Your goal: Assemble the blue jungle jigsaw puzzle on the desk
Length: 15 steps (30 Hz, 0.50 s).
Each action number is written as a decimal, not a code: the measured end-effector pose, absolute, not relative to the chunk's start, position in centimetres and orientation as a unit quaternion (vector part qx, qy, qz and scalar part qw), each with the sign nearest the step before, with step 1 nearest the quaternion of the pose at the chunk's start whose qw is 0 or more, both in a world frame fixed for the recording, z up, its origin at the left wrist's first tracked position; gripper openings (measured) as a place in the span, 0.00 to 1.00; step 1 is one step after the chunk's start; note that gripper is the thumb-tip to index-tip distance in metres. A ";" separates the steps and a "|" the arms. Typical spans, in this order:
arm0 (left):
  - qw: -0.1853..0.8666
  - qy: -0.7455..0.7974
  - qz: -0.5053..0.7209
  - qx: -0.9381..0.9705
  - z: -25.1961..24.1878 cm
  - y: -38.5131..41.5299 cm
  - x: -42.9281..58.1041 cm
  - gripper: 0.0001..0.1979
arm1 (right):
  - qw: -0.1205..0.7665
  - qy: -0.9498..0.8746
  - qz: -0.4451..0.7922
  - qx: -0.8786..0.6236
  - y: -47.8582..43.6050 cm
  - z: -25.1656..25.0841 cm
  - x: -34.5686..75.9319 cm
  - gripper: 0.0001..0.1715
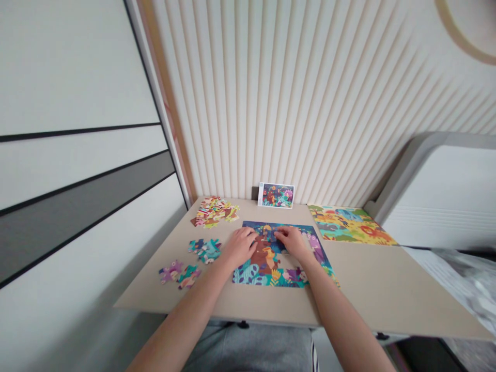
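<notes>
A partly filled jigsaw puzzle (267, 261) lies flat on the table, with dark blue, brown, orange and purple animal pictures. A beige gap shows right of its middle. My left hand (241, 245) rests at the puzzle's left side, fingers loosely spread over the brown part, with nothing seen in them. Over the upper middle, my right hand (292, 241) has its thumb and fingertips drawn together on a dark blue puzzle piece (276, 245). The piece's edges are hard to make out. Loose teal pieces (209, 250) and purple pieces (171, 271) lie left of my left hand.
A picture card (276, 196) leans at the back wall. A pile of yellow and red pieces (215, 212) lies at the table's back left. A finished animal puzzle (351, 225) is at the back right. Clear plastic wrapping (470, 279) lies beyond the table's right edge.
</notes>
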<state>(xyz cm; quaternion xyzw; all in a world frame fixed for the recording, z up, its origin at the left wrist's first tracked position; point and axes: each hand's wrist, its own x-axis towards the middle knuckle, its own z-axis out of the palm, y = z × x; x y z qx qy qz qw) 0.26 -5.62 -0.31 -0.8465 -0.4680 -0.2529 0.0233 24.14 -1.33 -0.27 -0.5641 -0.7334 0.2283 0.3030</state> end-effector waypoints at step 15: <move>0.013 -0.408 -0.218 -0.887 -0.4 -6.3 1.5 0.17 | 0.209 -0.772 0.089 -0.594 -1.7 0.0 22.8 0.13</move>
